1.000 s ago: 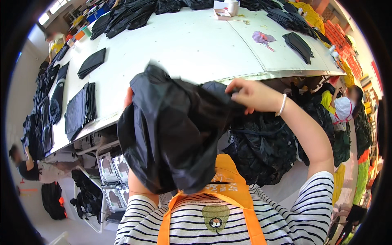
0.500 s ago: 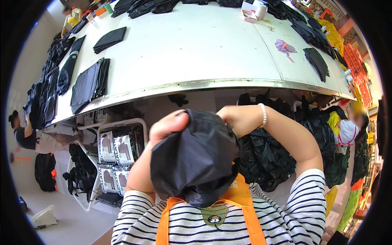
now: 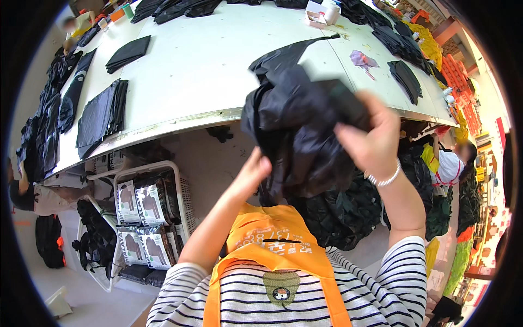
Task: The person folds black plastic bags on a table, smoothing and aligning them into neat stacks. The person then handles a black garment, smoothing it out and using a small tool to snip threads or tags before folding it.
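Observation:
A crumpled black garment (image 3: 305, 131) of thin, slightly shiny cloth is in front of me, partly over the table's near edge. One narrow end of it reaches out over the white tabletop (image 3: 201, 60). My right hand (image 3: 376, 133), a bead bracelet on its wrist, is closed on the garment's right side and smeared by motion. At the lower left, my left hand (image 3: 253, 171) grips the cloth, its thumb showing and its fingers partly hidden behind the folds. Whether the garment is a jacket or trousers cannot be made out.
Folded black garments (image 3: 103, 117) lie on the table's left, another folded piece (image 3: 405, 82) on its right. A purple cloth scrap (image 3: 362, 60) and a white box (image 3: 316, 19) are farther back. Below stand a white basket (image 3: 177, 191) of packaged garments and a dark heap (image 3: 338, 218). Other people are at both sides.
The garment has gone from close against my chest up and forward over the table edge, its cloth spreading out. My right hand has swung outward; my left has come lower. The orange apron now shows.

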Tool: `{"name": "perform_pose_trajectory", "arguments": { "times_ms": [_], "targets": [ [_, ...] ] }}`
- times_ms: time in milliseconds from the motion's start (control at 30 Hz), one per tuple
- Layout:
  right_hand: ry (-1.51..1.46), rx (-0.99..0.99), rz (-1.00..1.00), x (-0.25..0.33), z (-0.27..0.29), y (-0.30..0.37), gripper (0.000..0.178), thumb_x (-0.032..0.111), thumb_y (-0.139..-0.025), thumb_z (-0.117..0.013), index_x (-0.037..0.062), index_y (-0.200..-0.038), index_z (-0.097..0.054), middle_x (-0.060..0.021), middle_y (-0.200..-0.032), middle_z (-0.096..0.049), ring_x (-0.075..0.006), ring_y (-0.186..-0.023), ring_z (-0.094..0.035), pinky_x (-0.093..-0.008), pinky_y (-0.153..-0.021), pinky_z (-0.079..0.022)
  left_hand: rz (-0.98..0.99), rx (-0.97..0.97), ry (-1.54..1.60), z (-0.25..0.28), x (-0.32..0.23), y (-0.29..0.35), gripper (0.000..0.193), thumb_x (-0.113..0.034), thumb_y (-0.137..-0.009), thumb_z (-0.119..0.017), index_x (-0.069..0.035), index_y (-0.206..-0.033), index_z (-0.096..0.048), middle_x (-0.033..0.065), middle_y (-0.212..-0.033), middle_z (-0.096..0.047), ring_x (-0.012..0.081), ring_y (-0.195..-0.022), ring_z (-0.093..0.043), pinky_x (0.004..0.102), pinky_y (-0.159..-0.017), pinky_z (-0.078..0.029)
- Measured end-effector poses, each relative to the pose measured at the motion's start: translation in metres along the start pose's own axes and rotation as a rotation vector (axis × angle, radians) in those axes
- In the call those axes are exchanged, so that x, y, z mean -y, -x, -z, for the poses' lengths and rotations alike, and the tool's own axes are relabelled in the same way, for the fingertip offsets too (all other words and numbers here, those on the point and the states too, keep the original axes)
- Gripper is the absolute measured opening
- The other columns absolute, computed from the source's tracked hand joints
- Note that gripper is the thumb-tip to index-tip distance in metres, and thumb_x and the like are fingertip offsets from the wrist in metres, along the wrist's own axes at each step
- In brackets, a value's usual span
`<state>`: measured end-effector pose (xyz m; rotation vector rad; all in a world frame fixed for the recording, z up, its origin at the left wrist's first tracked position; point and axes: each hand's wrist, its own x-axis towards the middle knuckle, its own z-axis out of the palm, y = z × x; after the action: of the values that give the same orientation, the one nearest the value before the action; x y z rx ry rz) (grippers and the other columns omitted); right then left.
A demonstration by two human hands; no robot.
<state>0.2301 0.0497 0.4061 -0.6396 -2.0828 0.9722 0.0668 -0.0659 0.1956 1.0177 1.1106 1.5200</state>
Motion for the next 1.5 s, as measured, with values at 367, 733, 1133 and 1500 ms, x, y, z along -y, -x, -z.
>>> {"name": "perform_pose_trajectory", "arguments": {
  "times_ms": [367, 733, 1133, 1500],
  "targets": [
    [-0.106, 0.733, -0.003, 0.000, 0.016, 0.033, 0.030, -0.002, -0.064, -0.067, 0.0010, -0.094, -0.070, -0.0134, -0.085, -0.070, -0.0183, -0.073, -0.069, -0.0229, -0.070, -0.052, 0.572, 0.591, -0.257, 0.051, -0.014, -0.114, 0.073, -0.056, -0.082, -0.058, 0.002, -0.126, -0.051, 0.0128, -0.117, -0.061, 0.0180, -0.106, -0.057, 0.0308, -0.092, -0.045],
    [-0.367, 0.104, -0.628, -0.077, 0.060, 0.037, 0.031, -0.005, -0.067, -0.057, -0.0072, -0.096, -0.066, -0.0038, -0.083, -0.066, -0.0099, -0.074, -0.060, -0.0244, -0.072, -0.049, -0.053, -0.241, 0.760, 0.058, -0.097, -0.093, 0.035, -0.027, -0.096, -0.048, 0.000, -0.116, -0.058, 0.0143, -0.105, -0.064, 0.0229, -0.095, -0.061, 0.0377, -0.085, -0.050],
    [-0.850, -0.055, -0.209, -0.068, 0.068, 0.006, 0.011, 0.012, -0.087, -0.053, 0.0034, -0.086, -0.059, -0.0051, -0.082, -0.062, -0.0149, -0.075, -0.060, -0.0260, -0.072, -0.048, 0.187, 0.107, 0.086, 0.059, -0.026, -0.061, 0.054, -0.015, -0.080, -0.070, 0.003, -0.125, -0.048, 0.0175, -0.127, -0.055, 0.0235, -0.120, -0.051, 0.0339, -0.102, -0.037],
    [-1.200, 0.556, 0.242, 0.037, 0.091, 0.004, 0.026, 0.024, -0.092, -0.051, 0.0019, -0.081, -0.057, -0.0095, -0.070, -0.050, -0.0177, -0.061, -0.052, -0.0281, -0.058, -0.044, 0.169, 0.323, 0.495, -0.012, 0.043, -0.166, 0.126, -0.078, -0.060, -0.061, -0.011, -0.151, -0.005, 0.0203, -0.151, -0.022, 0.0295, -0.139, -0.023, 0.0401, -0.112, -0.019]
  ]
}}
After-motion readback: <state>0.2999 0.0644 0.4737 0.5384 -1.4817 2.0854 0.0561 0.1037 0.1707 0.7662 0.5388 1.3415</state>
